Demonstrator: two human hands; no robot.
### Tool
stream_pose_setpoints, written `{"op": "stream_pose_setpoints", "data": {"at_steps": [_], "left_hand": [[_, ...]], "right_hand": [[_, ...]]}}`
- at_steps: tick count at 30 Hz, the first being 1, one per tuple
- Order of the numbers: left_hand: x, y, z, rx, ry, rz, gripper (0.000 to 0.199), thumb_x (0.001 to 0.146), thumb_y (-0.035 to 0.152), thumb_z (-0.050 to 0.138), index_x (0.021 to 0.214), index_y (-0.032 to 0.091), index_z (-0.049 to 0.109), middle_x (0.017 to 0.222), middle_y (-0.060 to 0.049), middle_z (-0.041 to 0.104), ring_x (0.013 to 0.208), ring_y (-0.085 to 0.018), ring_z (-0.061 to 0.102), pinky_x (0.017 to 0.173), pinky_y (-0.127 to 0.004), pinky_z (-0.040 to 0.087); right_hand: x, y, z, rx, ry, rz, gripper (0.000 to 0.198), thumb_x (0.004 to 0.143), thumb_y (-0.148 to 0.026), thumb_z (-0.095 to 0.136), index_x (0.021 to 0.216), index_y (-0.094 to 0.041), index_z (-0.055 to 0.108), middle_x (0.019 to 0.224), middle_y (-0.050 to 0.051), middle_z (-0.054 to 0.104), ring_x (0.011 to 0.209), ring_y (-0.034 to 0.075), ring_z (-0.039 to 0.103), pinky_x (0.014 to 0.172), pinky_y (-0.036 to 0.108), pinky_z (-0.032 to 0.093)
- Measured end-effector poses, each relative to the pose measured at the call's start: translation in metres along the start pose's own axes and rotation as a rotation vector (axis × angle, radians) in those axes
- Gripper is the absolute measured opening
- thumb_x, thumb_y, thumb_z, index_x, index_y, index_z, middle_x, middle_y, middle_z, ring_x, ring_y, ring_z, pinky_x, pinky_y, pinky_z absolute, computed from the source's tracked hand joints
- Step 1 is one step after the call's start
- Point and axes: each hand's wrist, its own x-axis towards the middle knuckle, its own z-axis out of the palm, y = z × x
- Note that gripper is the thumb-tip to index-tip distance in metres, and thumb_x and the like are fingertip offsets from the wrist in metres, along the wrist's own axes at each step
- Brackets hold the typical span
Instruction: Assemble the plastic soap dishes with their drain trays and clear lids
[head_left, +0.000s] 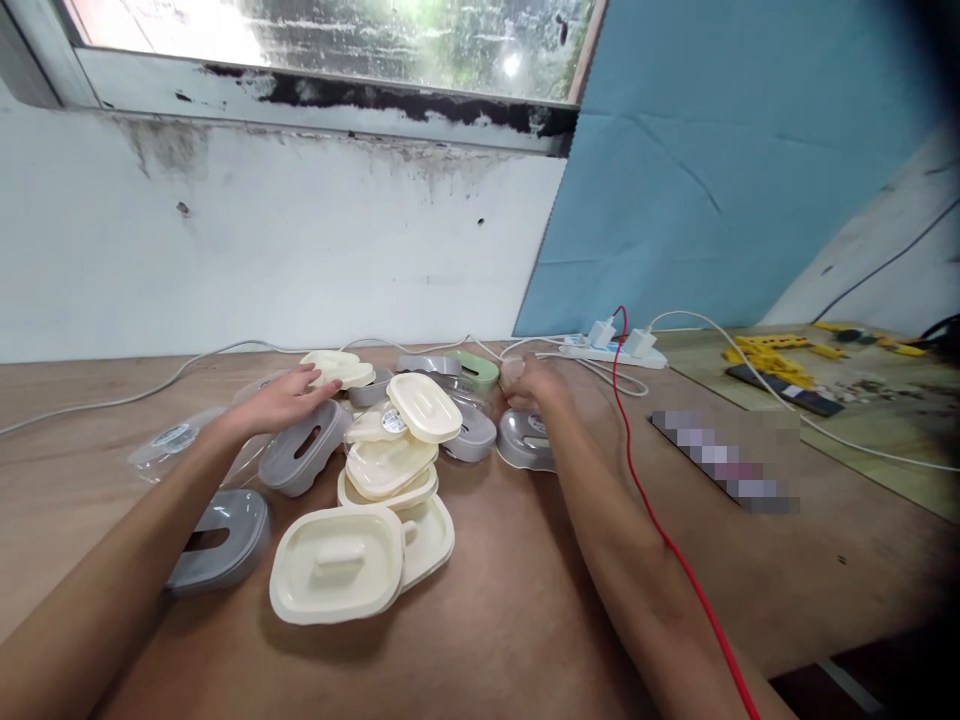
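Observation:
My left hand (283,400) is open, its fingers stretched flat beside a cream plastic piece (337,368) and over a grey oval piece with a slot (306,450). Across the pile, my right hand (534,384) has its fingers curled together at the far side. Whatever they grip is hidden. Just below that hand sits another grey piece (523,440) under clear plastic. Cream oval lids with raised handles lie stacked between my arms, the nearest lid (337,565) at the front. A light green slotted piece (477,368) rests at the back.
Another grey slotted piece (225,540) lies under my left forearm. Clear plastic covers (176,440) are at the left. A power strip (652,357) with white plugs stands by the wall. A red cable (637,460) runs down the right, near a blurred flat object (720,460).

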Motion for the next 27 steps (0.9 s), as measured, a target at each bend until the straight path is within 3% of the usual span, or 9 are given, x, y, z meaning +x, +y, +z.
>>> {"op": "stream_pose_setpoints", "data": {"at_steps": [4, 6, 9, 13, 15, 20, 22, 25, 27], "left_hand": [[-0.004, 0.010, -0.003, 0.013, 0.098, -0.014, 0.088, 0.085, 0.084, 0.055, 0.139, 0.016, 0.068, 0.168, -0.023, 0.046, 0.159, -0.047, 0.036, 0.130, -0.057, 0.029], [-0.008, 0.018, -0.003, -0.017, 0.134, 0.026, 0.087, 0.087, 0.081, 0.057, 0.147, 0.018, 0.063, 0.170, -0.019, 0.046, 0.159, -0.045, 0.037, 0.130, -0.055, 0.031], [-0.013, 0.032, -0.002, -0.187, 0.144, 0.097, 0.086, 0.088, 0.077, 0.066, 0.154, 0.022, 0.057, 0.166, -0.015, 0.052, 0.156, -0.043, 0.043, 0.125, -0.053, 0.040], [-0.018, 0.051, 0.007, -0.735, -0.001, 0.121, 0.095, 0.092, 0.077, 0.067, 0.167, 0.027, 0.036, 0.167, -0.018, 0.048, 0.146, -0.039, 0.058, 0.118, -0.051, 0.050], [-0.019, 0.060, 0.012, -0.954, -0.047, 0.146, 0.091, 0.092, 0.080, 0.064, 0.161, 0.025, 0.043, 0.161, -0.018, 0.054, 0.138, -0.038, 0.064, 0.112, -0.050, 0.055], [-0.022, 0.068, 0.006, -1.012, 0.035, 0.160, 0.064, 0.088, 0.073, 0.074, 0.127, 0.023, 0.067, 0.128, -0.011, 0.073, 0.119, -0.033, 0.071, 0.095, -0.042, 0.062], [-0.022, 0.064, -0.001, -0.935, 0.069, 0.124, 0.056, 0.086, 0.067, 0.078, 0.121, 0.023, 0.068, 0.118, -0.007, 0.074, 0.113, -0.030, 0.072, 0.092, -0.039, 0.061], [-0.021, 0.058, -0.011, -0.898, 0.183, 0.062, 0.056, 0.082, 0.063, 0.080, 0.116, 0.022, 0.065, 0.105, -0.003, 0.071, 0.098, -0.025, 0.071, 0.083, -0.035, 0.060], [-0.019, 0.055, -0.013, -0.926, 0.249, 0.044, 0.060, 0.078, 0.066, 0.081, 0.114, 0.021, 0.063, 0.100, -0.003, 0.070, 0.090, -0.023, 0.070, 0.078, -0.034, 0.058]], "right_hand": [[0.000, -0.006, -0.012, 0.077, 0.030, -0.015, 0.061, 0.093, -0.043, 0.082, 0.143, -0.015, 0.063, 0.143, 0.022, 0.065, 0.131, 0.040, 0.064, 0.106, 0.054, 0.055], [-0.003, -0.018, -0.025, 0.147, 0.084, -0.111, 0.079, 0.087, -0.046, 0.084, 0.153, -0.013, 0.056, 0.148, 0.026, 0.061, 0.140, 0.045, 0.058, 0.112, 0.054, 0.049], [-0.020, -0.045, -0.043, 0.286, 0.097, -0.330, 0.086, 0.087, -0.054, 0.080, 0.163, -0.027, 0.047, 0.155, 0.014, 0.061, 0.134, 0.034, 0.063, 0.111, 0.044, 0.051], [-0.067, -0.089, -0.051, 0.772, -0.250, -0.854, 0.081, 0.089, -0.065, 0.075, 0.160, -0.032, 0.053, 0.146, 0.008, 0.068, 0.119, 0.028, 0.069, 0.102, 0.042, 0.058], [-0.091, -0.107, -0.049, 0.822, -0.333, -1.001, 0.079, 0.089, -0.065, 0.078, 0.157, -0.031, 0.056, 0.149, 0.007, 0.066, 0.121, 0.028, 0.068, 0.104, 0.041, 0.058], [-0.104, -0.121, -0.038, 0.927, -0.421, -0.939, 0.064, 0.104, -0.066, 0.056, 0.159, -0.035, 0.052, 0.150, 0.005, 0.065, 0.120, 0.025, 0.069, 0.094, 0.035, 0.061], [-0.095, -0.117, -0.034, 0.865, -0.336, -0.848, 0.064, 0.104, -0.065, 0.055, 0.160, -0.033, 0.051, 0.147, 0.008, 0.066, 0.118, 0.027, 0.070, 0.092, 0.038, 0.061], [-0.082, -0.110, -0.023, 0.629, -0.184, -0.823, 0.071, 0.096, -0.052, 0.071, 0.158, -0.023, 0.053, 0.152, 0.016, 0.060, 0.132, 0.032, 0.063, 0.112, 0.047, 0.052], [-0.078, -0.108, -0.015, 0.508, -0.202, -0.897, 0.076, 0.089, -0.041, 0.080, 0.158, -0.021, 0.054, 0.155, 0.017, 0.058, 0.141, 0.033, 0.057, 0.120, 0.049, 0.045]]}}
